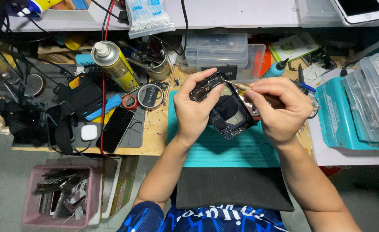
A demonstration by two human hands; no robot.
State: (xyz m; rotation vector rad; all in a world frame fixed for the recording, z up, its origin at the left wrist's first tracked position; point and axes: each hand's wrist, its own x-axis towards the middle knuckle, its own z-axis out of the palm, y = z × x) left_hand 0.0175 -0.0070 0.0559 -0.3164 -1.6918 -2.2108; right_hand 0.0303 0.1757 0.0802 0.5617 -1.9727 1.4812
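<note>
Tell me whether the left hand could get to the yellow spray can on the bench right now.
Probably not at once: the left hand is gripping the opened phone. The yellow spray can lies on its side, with nothing over it.

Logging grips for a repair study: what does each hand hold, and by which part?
Left hand grips the opened phone by its upper left edge. Right hand holds a screwdriver by its handle.
</note>
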